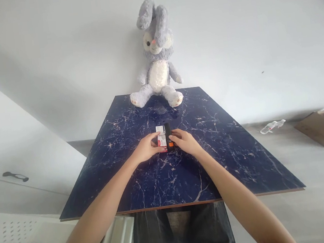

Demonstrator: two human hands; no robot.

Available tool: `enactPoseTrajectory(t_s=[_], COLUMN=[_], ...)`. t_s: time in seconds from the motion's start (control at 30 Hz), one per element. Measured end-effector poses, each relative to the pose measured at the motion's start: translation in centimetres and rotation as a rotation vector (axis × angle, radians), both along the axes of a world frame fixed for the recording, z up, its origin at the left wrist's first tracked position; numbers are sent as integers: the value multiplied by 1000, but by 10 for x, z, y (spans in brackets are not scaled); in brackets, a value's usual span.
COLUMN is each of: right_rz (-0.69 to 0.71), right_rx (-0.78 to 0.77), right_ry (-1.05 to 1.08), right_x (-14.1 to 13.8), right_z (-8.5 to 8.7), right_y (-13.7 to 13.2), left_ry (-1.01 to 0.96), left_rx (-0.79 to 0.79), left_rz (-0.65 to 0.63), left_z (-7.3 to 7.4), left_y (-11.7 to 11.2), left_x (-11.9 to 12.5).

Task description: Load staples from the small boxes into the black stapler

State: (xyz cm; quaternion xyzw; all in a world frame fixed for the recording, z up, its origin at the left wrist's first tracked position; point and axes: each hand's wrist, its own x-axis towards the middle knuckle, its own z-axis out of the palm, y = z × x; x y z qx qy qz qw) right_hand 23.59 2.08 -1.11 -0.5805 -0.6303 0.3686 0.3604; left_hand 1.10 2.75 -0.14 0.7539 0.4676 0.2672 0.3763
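Observation:
Near the middle of the dark blue marbled table (170, 187), a small white-and-red box (161, 139) stands side by side with a black device with an orange button (168, 136). My left hand (147, 147) grips the box from its left side, thumb and fingers at its edges. From the right, my right hand (184, 139) has its fingers closed round the black device, thumb near the orange button. The two things touch or nearly touch. What exactly the device is, I cannot make out.
A grey plush rabbit (158, 74) sits at the table's far edge against the wall. On the floor to the right lie a clear plastic bottle (271, 126) and a cardboard box (322, 129). A white perforated seat (13, 234) stands at the lower left.

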Motion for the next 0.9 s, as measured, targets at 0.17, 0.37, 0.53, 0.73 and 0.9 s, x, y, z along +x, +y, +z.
enactPoseTrajectory(t_s=[0.17,0.37,0.53,0.73,0.9], right_rz=[18,25,23,38,36], right_rx=[26,13,29,55,57], right_ry=[4,-13,-67,-89,-95], right_x=[1,1,2,2,2], right_z=[-2,-2,2,5,6], right_y=[1,0,-1,-2,-2], left_ry=[38,38,80,72,24], left_rx=[95,57,51,84,97], left_rz=[-36,-101,3,70,71], left_z=[-7,-1,7,4,1], left_y=[-4,-4,-8,-14,-13], left_x=[4,-1,-1,7,8])
